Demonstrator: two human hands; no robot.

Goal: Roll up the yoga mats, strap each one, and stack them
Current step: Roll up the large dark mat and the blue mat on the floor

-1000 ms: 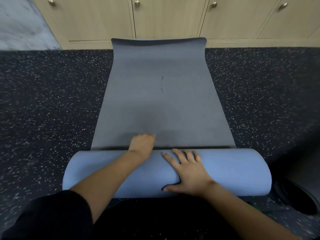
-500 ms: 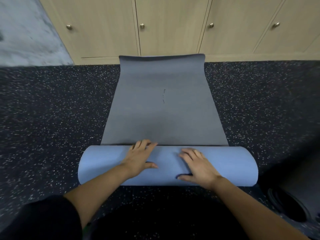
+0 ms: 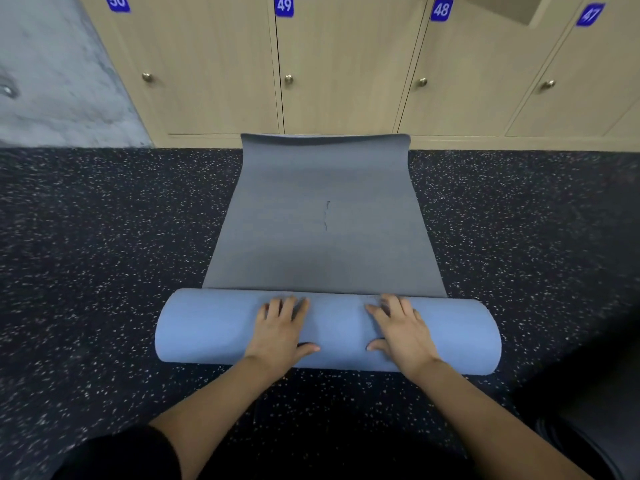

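A yoga mat lies on the dark speckled floor, partly rolled. Its light blue rolled part [image 3: 207,327] lies crosswise in front of me. The flat grey part [image 3: 325,216] stretches away toward the lockers, and its far edge curls up slightly. My left hand [image 3: 280,330] rests flat on top of the roll, left of centre, fingers straight and pointing forward. My right hand [image 3: 401,330] lies flat on the roll right of centre, thumb spread toward me. Both palms press on the roll. No strap is in view.
Wooden lockers [image 3: 346,71] numbered 47 to 50 line the far wall, right behind the mat's far edge. A grey concrete wall [image 3: 52,81] stands at the far left. A dark object [image 3: 588,410] sits on the floor at the lower right.
The roll has moved forward over the flat part, which is shorter now. My left hand came back from the flat mat onto the roll, and both hands now sit farther apart on it.
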